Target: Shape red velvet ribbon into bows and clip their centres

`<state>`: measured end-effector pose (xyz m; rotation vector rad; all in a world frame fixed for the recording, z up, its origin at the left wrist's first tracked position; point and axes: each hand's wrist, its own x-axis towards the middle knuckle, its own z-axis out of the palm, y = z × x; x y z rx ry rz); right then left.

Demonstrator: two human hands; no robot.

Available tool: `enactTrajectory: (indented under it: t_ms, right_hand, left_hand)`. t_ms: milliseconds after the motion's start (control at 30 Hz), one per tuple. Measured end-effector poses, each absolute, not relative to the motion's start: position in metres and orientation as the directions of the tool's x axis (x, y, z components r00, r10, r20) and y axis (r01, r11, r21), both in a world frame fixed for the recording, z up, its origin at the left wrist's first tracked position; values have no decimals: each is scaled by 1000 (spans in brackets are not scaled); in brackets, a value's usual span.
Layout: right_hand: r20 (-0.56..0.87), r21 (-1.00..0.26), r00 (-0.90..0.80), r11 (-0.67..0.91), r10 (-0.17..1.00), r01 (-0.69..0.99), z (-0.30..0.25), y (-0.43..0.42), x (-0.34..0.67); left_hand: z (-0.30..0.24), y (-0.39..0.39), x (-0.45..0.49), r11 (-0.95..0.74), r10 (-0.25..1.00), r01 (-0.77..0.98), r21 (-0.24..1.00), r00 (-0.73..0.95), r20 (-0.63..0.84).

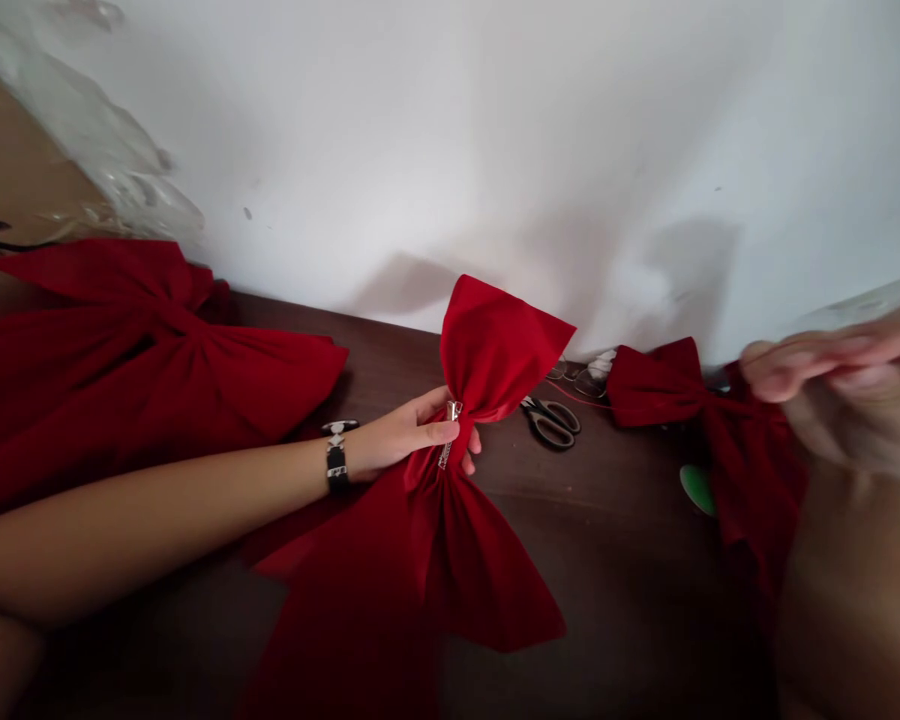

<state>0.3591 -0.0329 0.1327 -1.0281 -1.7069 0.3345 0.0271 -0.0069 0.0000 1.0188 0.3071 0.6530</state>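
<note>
Bow [461, 520] is held over the table [615, 480], its long axis near upright in view, one loop pointing up and right toward the wall [390, 150], the other down and right, tails trailing lower left; the left hand [401, 440] is clamped on its middle, thumb across a clip [454, 411]; the right hand [855, 385] is raised apart, too blurred to tell whether it grips anything

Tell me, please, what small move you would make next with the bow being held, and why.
I would probably bring the right hand in to the gathered middle of the held red bow: the left hand already pinches it there, by a metal clip, while the right is raised off to the side, too blurred to tell what it holds.
</note>
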Motion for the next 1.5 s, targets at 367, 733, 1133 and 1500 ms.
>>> enactTrajectory:
  t_ms: [367,733,1133,1500]
  right_hand:
    - [198,-477,-587,601,785,642,82,-16,283]
    - [487,-451,-464,668,740,593,64,-22,273]
    - [802,-22,-449,770,395,638,53,-27,263]
    - [673,-705,-127,684,728,185,108,-26,305]
  left_hand:
    - [0,-6,26,260,606,-320,911,789,104]
    - [-3,-5,26,224,595,-277,935,798,94]
    - [-1,-5,27,246,570,-257,935,818,75]
    - [-2,-4,27,286,712,-423,860,695,105]
